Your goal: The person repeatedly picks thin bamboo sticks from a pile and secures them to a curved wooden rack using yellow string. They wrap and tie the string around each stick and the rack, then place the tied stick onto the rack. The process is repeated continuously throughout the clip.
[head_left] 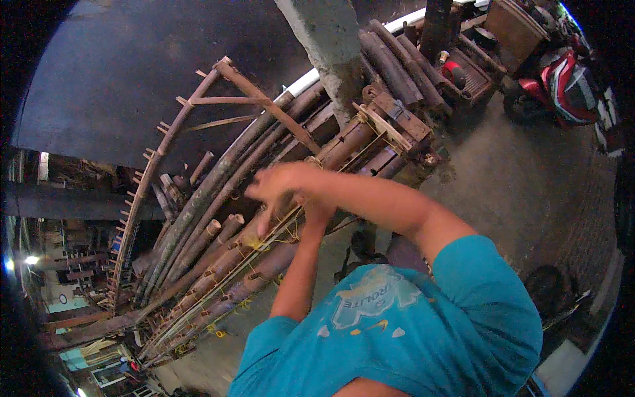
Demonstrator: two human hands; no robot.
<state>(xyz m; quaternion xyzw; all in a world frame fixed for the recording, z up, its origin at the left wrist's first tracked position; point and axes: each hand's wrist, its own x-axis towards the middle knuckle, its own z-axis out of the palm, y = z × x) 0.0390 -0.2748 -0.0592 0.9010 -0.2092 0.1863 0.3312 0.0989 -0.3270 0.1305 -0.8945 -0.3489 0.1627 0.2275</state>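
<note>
My right arm reaches across from the right, and my right hand (281,182) is over a long brown beam set with short pegs (221,261). Motion blurs its fingers, so their grip is unclear. Close beneath the right wrist is my left hand (318,208), its fingers mostly hidden behind the right arm. Just below the hands, yellow cord (253,242) is looped at the beam. Pale strands (192,322) run lengthwise between this beam and a second, parallel purplish-brown beam (274,259). Whether either hand holds a strand cannot be made out.
A curved wooden rack with pegs (159,152) rises beyond the beams, beside long dark poles (218,185). A concrete post (331,53) stands at their far side. The beams end at a heavy wooden block (400,119). A red motorcycle (565,89) is parked far right on the floor.
</note>
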